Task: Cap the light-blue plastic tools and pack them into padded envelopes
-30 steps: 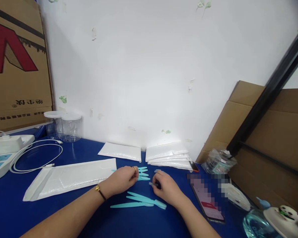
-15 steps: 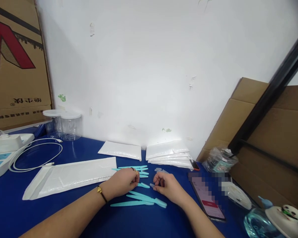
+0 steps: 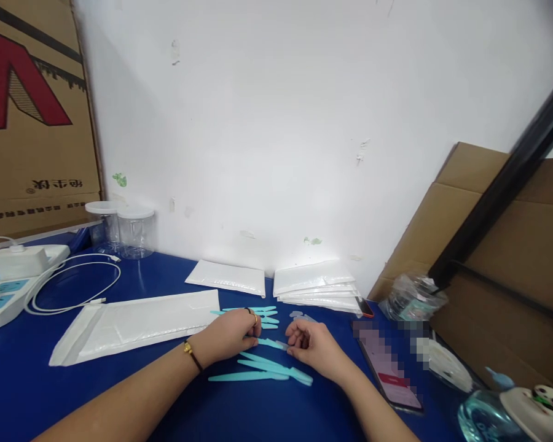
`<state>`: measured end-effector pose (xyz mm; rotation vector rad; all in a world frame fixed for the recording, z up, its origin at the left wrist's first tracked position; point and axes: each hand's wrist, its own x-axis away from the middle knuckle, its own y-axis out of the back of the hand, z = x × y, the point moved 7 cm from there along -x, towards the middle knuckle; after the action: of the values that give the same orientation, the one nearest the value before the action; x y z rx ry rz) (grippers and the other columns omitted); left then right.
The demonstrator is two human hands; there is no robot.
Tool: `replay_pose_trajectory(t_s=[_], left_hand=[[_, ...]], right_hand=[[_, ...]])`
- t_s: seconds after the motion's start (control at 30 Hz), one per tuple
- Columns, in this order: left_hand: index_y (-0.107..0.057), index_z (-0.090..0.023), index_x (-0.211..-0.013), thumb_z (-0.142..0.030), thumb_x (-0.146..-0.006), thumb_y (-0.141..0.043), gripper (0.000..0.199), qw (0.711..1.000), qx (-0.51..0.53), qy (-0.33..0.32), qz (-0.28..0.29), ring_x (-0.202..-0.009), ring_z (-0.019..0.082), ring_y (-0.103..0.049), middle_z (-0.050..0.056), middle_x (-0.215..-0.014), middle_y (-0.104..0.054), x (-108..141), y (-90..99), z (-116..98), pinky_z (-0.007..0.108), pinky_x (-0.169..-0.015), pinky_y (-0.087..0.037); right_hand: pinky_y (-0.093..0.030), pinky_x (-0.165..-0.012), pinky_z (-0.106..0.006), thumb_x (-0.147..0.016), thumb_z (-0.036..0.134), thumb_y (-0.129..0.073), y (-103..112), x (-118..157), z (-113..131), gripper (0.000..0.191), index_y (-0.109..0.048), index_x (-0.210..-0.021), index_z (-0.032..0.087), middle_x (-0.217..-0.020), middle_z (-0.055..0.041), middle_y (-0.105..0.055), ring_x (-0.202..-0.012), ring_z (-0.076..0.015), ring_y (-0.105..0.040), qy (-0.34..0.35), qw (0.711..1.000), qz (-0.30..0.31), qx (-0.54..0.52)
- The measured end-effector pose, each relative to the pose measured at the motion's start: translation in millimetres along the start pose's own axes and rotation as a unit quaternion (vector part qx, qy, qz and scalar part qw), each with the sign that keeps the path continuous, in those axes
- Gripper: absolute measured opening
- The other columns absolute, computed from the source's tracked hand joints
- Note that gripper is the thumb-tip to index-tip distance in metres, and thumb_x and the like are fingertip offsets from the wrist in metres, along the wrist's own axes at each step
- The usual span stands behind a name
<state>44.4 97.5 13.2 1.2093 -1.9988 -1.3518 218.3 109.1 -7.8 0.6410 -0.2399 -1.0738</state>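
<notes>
My left hand (image 3: 236,334) is closed on a turquoise razor-like stick (image 3: 270,342), whose right end points at my other hand. Between finger and thumb, my right hand (image 3: 311,345) pinches a small clear cap (image 3: 282,345), which sits at that end of the stick. Just below lie a few more turquoise sticks (image 3: 262,368), crossing one another on the blue table. Several others (image 3: 270,319) rest behind my left hand, partly hidden by it. Small clear pieces (image 3: 299,315) lie behind my right hand.
A long white padded envelope (image 3: 142,325) lies at left, a smaller one (image 3: 225,277) and a stack (image 3: 316,282) by the wall. A phone (image 3: 387,368) and panda-lidded jar (image 3: 493,411) are at right; a power strip (image 3: 23,282), cable and clear jars (image 3: 137,233) at left.
The clear cap and the turquoise stick's end, apart before, now meet between my hands. The whole view has shifted slightly.
</notes>
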Motion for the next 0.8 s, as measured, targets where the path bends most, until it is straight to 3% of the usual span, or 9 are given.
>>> replay_pose_trajectory(t_s=[0.33,0.4,0.5,0.6,0.8], left_hand=[[-0.063,-0.022,-0.08,-0.025,-0.076,-0.058,0.007,1.0,0.015,0.0,0.018,-0.072,0.015,-0.055,-0.001,-0.074,-0.062,-7,-10.3,1,0.022,-0.06,-0.035],[-0.062,-0.022,-0.085,-0.028,-0.077,-0.058,0.011,1.0,0.006,-0.01,-0.004,-0.078,0.016,-0.055,0.0,-0.082,-0.062,-5,-2.1,-1,0.022,-0.063,-0.037],[-0.06,-0.022,-0.093,-0.029,-0.08,-0.056,0.015,0.998,-0.028,-0.015,-0.047,-0.087,0.018,-0.054,0.003,-0.096,-0.06,-3,13.2,3,0.025,-0.072,-0.039],[-0.061,-0.022,-0.092,-0.026,-0.08,-0.056,0.014,0.996,-0.075,0.003,-0.046,-0.086,0.019,-0.055,0.003,-0.096,-0.06,-4,17.3,15,0.028,-0.075,-0.039],[-0.063,-0.022,-0.087,-0.025,-0.081,-0.054,0.011,0.994,-0.105,-0.003,-0.042,-0.081,0.018,-0.057,0.002,-0.087,-0.064,-7,12.9,18,0.027,-0.071,-0.038]], right_hand=[[-0.044,-0.056,-0.021,-0.067,0.016,-0.065,-13,-5,8,0.01,-0.063,-0.077,0.018,-0.068,0.0011,-0.064,-0.06,-0.0113,-0.056,0.011,1.0,-0.013,0.006],[-0.044,-0.057,-0.021,-0.069,0.018,-0.065,-4,-5,10,0.011,-0.064,-0.08,0.018,-0.07,0.0004,-0.064,-0.062,-0.012,-0.057,0.023,0.999,-0.021,0.025],[-0.044,-0.061,-0.023,-0.076,0.02,-0.059,26,-2,8,0.012,-0.064,-0.086,0.018,-0.075,-0.001,-0.064,-0.066,-0.0132,-0.057,0.04,0.992,-0.084,0.086],[-0.043,-0.062,-0.024,-0.078,0.019,-0.054,48,2,2,0.01,-0.064,-0.082,0.018,-0.075,-0.0014,-0.063,-0.067,-0.0141,-0.056,0.037,0.982,-0.101,0.156],[-0.04,-0.057,-0.022,-0.073,0.017,-0.06,43,5,-7,0.008,-0.065,-0.078,0.02,-0.074,-0.0005,-0.06,-0.061,-0.0128,-0.053,0.014,0.972,-0.043,0.229]])
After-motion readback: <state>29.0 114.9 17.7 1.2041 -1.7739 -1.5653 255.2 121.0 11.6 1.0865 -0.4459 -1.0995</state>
